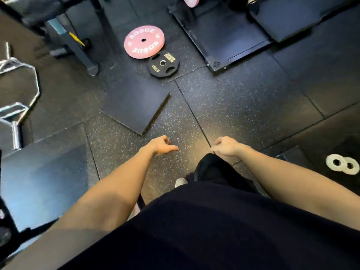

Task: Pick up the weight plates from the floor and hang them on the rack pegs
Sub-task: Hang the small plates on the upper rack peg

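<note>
A pink Rogue weight plate (pixel 144 43) lies flat on the black rubber floor ahead, overlapping a smaller black 10 kg plate (pixel 163 63) just to its right. Two small white plates (pixel 342 164) lie side by side on the floor at the far right. Another pink plate (pixel 191 0) shows partly at the top edge. My left hand (pixel 162 145) and my right hand (pixel 226 146) hang in front of me well short of the plates, fingers loosely curled, holding nothing. No rack pegs are visible.
A loose black mat (pixel 136 106) lies between me and the plates. A chrome hex bar (pixel 17 90) lies at the left, a bench frame (pixel 78 45) at the upper left, and a low black platform (pixel 224 39) at the upper right.
</note>
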The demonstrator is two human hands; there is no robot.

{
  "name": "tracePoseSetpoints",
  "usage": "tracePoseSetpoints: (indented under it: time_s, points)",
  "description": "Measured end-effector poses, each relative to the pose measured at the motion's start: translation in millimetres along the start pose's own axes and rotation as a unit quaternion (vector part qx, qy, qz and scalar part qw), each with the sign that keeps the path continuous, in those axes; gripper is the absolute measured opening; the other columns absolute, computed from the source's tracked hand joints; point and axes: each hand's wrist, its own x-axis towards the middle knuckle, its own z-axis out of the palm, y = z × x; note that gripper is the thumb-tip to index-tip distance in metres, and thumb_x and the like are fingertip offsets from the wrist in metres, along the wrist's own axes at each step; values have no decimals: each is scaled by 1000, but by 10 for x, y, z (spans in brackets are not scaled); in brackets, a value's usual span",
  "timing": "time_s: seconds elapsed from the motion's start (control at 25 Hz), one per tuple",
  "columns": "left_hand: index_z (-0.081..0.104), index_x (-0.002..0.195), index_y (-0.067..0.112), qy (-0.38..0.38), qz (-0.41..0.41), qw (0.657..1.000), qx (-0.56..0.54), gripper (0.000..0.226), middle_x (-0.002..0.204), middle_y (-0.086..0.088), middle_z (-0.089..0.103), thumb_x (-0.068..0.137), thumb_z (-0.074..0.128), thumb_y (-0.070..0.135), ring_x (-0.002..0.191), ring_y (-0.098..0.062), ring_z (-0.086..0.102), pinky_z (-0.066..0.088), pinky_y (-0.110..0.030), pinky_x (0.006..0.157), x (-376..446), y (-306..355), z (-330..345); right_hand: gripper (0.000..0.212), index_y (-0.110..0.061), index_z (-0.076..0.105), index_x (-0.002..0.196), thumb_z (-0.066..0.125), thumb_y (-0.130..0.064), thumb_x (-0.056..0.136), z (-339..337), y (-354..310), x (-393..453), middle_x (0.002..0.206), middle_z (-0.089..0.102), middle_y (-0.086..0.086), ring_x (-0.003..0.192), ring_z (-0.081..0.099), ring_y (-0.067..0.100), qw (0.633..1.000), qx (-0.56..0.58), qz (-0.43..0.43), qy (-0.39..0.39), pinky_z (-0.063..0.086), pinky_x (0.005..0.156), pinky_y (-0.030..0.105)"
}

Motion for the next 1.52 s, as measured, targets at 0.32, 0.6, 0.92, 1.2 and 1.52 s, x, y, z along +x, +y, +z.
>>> tracePoseSetpoints:
  time_s: [0.32,0.6,0.92,1.2,1.52]
  points:
    - [54,123,17,-42,73,988,131,51,124,-7,61,86,64,50,111,-26,55,38,-32,85,1601,1638,-1223,51,-4,55,127,63,-34,86,-1518,-69,1306,133,56,13,121,52,29,994,77,59,41,41,99,32]
    - [52,128,17,-54,137,969,199,54,128,-11,59,85,65,47,113,-29,55,38,-31,84,2609,3400,-1798,44,-6,57,121,64,-32,87,-3096,279,1848,123,61,13,111,57,29,966,199,128,108,46,97,36]
    - [54,123,19,-84,202,930,294,51,128,-8,57,82,68,45,99,-23,52,40,-29,82,3975,5578,-2042,49,-4,53,128,64,-30,88,-4523,958,2546,131,56,14,119,53,28,900,333,213,183,40,95,29]
    - [58,119,23,-128,288,863,394,56,123,-6,61,76,68,56,108,-24,55,43,-31,85,5105,7810,-2306,45,-10,56,124,65,-32,87,-6075,1478,3101,129,58,10,117,54,26,823,433,279,239,40,93,30]
    - [53,126,23,-217,353,750,515,56,133,-3,53,81,68,54,110,-23,53,39,-32,84,5476,9887,-1610,48,-10,55,127,67,-31,85,-6886,2451,3098,129,57,12,116,55,28,685,565,349,300,45,96,36]
